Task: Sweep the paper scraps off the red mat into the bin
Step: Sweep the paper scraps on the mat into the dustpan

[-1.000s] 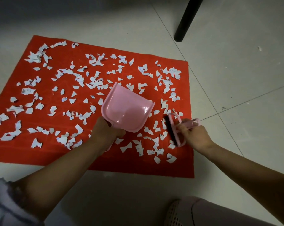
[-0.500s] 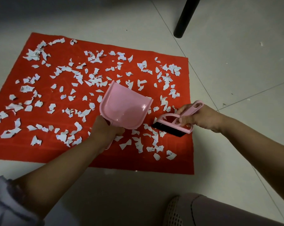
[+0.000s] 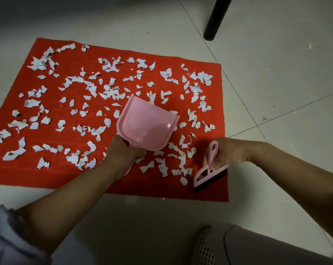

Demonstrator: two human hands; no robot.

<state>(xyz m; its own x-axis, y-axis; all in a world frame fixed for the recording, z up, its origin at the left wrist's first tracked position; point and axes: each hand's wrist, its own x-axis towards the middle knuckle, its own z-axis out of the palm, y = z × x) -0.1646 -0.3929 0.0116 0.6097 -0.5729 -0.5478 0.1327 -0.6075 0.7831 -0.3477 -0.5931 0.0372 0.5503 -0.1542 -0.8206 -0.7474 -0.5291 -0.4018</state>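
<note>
Paper scraps [image 3: 112, 92] litter red mat [image 3: 162, 186]; hands grip dustpan [image 3: 146, 125], brush [image 3: 209, 173].

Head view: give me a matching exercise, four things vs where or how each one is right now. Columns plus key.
Things:
1. dustpan
2. brush
3. paper scraps
4. black leg

States:
A. scattered over the red mat
B. standing on the tiled floor beyond the mat
C. held by the left hand, empty
D. held by the right hand at the mat's near right corner

Pairs: 1-C, 2-D, 3-A, 4-B
</note>
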